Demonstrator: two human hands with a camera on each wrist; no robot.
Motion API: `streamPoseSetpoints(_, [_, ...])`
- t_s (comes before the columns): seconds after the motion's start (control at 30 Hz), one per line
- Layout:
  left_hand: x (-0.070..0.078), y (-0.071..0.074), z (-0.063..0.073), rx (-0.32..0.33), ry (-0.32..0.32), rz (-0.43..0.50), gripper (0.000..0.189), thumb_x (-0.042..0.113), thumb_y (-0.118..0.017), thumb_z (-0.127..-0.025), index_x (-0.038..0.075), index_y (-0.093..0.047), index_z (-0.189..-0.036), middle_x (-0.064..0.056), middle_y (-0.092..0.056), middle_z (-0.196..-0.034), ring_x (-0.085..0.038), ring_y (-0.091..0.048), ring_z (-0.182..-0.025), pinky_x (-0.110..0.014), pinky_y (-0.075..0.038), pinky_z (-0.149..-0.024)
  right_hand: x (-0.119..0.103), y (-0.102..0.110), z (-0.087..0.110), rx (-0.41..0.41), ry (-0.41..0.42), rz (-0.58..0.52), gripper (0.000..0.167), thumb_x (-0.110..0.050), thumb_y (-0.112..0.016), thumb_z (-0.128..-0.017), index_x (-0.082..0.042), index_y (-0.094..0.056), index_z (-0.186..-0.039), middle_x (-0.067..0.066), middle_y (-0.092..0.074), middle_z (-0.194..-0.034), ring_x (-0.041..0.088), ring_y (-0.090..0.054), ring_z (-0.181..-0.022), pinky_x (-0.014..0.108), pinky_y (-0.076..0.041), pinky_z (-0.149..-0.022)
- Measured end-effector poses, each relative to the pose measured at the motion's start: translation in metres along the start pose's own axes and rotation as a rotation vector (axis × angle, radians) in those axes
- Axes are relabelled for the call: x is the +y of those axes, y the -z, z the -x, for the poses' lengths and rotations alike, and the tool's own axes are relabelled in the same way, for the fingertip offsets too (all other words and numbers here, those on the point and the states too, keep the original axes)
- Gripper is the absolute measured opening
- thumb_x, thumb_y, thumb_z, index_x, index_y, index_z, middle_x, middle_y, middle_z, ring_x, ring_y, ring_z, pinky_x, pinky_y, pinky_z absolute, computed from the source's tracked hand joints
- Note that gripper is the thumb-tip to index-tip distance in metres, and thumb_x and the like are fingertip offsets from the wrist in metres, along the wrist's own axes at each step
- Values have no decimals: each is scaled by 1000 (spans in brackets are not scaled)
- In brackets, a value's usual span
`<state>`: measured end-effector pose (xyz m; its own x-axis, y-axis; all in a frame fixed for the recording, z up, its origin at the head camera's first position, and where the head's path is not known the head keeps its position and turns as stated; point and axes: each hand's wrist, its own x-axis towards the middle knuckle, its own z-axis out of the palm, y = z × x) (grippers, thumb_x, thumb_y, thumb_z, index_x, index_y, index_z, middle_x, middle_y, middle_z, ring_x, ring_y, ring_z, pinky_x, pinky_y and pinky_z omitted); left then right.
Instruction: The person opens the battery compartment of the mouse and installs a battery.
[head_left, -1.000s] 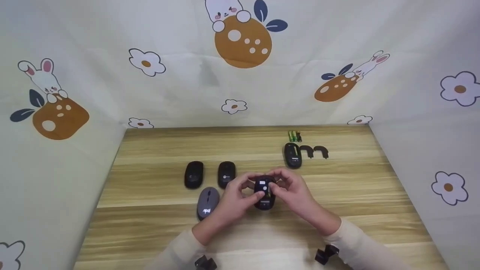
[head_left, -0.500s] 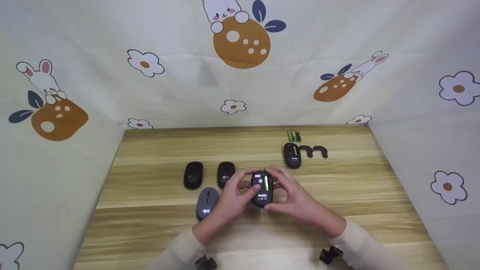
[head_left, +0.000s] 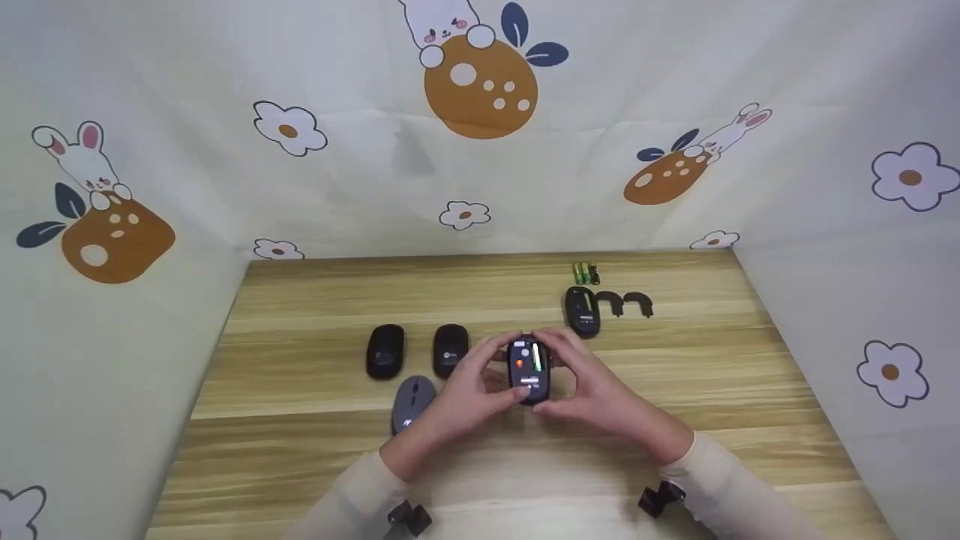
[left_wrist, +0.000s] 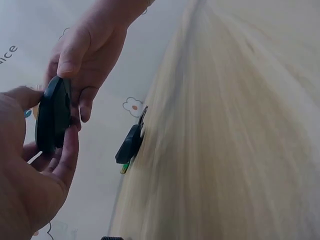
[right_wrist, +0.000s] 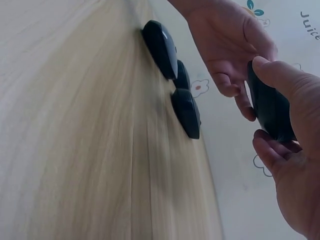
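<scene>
A black computer mouse is held underside up between both hands, its battery slot uncovered with a battery lying in it. A small orange-red light glows on that underside. My left hand grips the left side, thumb on the near end and fingers at the far end. From the right, my right hand holds the far edge with its fingers, and its thumb is at the near right corner. Both wrist views show the mouse raised off the table, gripped at its edges; its top face is partly hidden by fingers.
Another black mouse lies underside up at the back right, beside two curved black covers and several batteries. Left of the hands are two black mice and a grey mouse, partly behind the left forearm. Patterned cloth surrounds the table.
The right thumb has moved off the battery slot to the near corner. My left thumb has slid from the mouse's middle to its near end, and the orange-red light now shows.
</scene>
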<state>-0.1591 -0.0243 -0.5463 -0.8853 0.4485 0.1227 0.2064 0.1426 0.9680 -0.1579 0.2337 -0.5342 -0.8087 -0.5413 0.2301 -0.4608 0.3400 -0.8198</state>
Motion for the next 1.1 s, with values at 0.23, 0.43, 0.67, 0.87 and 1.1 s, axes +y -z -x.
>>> streamPoseSetpoints(0.23, [0,5,-10,-89,-8,-200,108,18,-97,-85,18,-35,-174,-3,-44,-170,-25,-59,-137,-49,-53,-117,5,9,-6,-9,-40,-21,105,-26,-99,-83,-19,-41,-171,3,-43,-166,28,-53,-146,47,-46,-123])
streamPoseSetpoints(0.43, [3,8,-24,-89,-2,-312,107,20,-98,-84,17,-38,-172,-2,-45,-169,-25,-56,-142,-49,-50,-120,8,20,-15,-30,-51,48,105,-27,-99,-82,-17,-43,-170,4,-44,-166,31,-52,-148,56,-44,-124])
streamPoseSetpoints(0.67, [2,12,-45,-125,-19,-333,101,17,-96,-87,15,-40,-171,-3,-47,-165,-23,-58,-137,-48,-51,-119,15,35,-26,-73,-97,133,103,-33,-99,-83,-18,-44,-169,-2,-43,-168,28,-49,-151,57,-41,-125])
streamPoseSetpoints(0.87, [-1,14,-64,-142,-33,-388,100,15,-95,-87,15,-40,-171,-6,-46,-165,-23,-54,-145,-40,-47,-123,26,47,-37,-98,-59,173,98,-23,-96,-86,-8,-44,-168,8,-44,-167,36,-50,-151,56,-44,-124])
streamPoseSetpoints(1.1, [-10,11,-89,-135,-47,-449,105,20,-98,-84,12,-39,-171,-7,-45,-166,-26,-52,-148,-42,-42,-126,39,58,-50,-96,-96,268,99,-22,-98,-84,-7,-47,-167,10,-48,-165,36,-49,-151,56,-39,-127])
